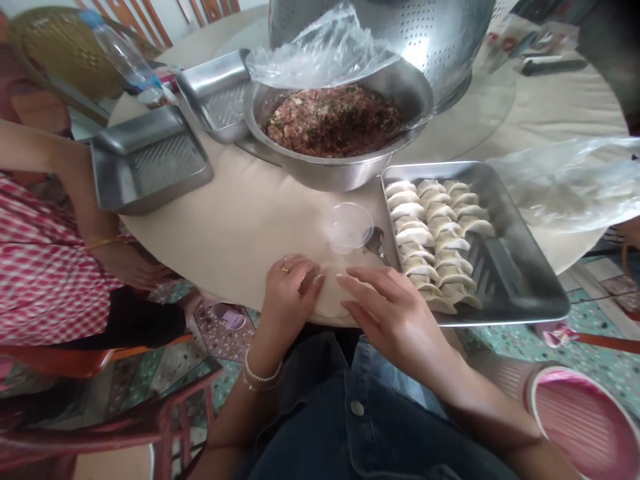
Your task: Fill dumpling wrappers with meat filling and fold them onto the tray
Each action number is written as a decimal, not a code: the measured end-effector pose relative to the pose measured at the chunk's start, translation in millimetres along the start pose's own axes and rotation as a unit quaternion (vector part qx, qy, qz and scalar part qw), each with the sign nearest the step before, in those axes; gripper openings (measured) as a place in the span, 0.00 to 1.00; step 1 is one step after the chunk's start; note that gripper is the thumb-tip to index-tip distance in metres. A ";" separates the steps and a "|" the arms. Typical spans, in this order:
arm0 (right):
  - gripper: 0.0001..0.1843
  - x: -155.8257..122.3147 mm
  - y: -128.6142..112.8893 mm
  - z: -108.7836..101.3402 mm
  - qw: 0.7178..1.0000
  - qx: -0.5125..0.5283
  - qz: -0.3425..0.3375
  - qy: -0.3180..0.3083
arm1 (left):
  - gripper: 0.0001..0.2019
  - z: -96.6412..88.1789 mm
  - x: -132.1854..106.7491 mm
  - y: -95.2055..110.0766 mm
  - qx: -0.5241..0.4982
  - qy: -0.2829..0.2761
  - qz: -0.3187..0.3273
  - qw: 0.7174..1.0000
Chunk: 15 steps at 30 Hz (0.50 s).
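- Head view, nearest hand: the right hand point(395, 310) is the closer one to the tray point(525, 267) of dumplings point(415, 237), which lies directly to its right, the tray's left wall running up past the knuckles.
- The dumplings stand in columns leading away from the person, the rightmost column shorter; each one's long axis runs roughly across the tray.
- The spoon point(375, 239) lies just ahead of the right hand, between tray and clear dish point(350, 227), its handle slanting back toward the knuckles.
- The clear dish sits straight ahead of both hands on the bench point(240, 227); beyond it stands the metal bowl point(340, 173) of minced filling point(335, 120).
- The right hand has its fingers loosely spread, the tips pointing toward the left hand point(287, 293), apart from it.
- The left hand is curled, thumb near the fingers; whether it pinches anything I cannot tell.
- Hard to make out: the patch between the hands matches the cloth's colour, so a thin pale piece there could go unnoticed.
- Hidden: the spoon handle's end and the front dumplings' left ends, near the right hand; crumpled plastic film point(320, 53) covers the bowl's far rim.
- The dish's contents are unclear.
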State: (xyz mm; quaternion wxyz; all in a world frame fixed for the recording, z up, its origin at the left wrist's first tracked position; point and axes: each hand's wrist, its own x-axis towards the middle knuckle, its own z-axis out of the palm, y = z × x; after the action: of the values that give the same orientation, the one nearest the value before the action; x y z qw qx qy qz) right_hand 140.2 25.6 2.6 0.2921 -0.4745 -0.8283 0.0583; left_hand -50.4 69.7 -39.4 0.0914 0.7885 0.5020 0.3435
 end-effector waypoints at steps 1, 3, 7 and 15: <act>0.17 2.3 -0.1 1.2 1.000 -0.026 0.001 -0.014 | 0.04 0.4 -0.8 0.0 -0.007 0.003 0.003 1.000; 0.19 5.3 -1.3 2.1 0.997 -0.069 0.004 -0.035 | 0.03 1.1 -3.5 0.2 -0.025 0.016 0.008 1.000; 0.23 8.3 -5.4 8.1 0.994 -0.098 0.015 -0.043 | 0.05 -2.0 -10.9 1.4 -0.076 0.056 0.026 0.995; 0.09 11.1 -8.0 2.8 0.998 -0.012 -0.005 0.057 | 0.17 -22.2 -26.0 15.3 -0.221 0.062 -0.061 0.971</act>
State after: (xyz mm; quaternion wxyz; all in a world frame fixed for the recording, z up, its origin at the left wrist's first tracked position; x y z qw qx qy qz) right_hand 128.5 30.8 8.1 0.3331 -0.4766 -0.8133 0.0200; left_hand -60.1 35.7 -27.1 0.2529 0.6935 0.4658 0.4879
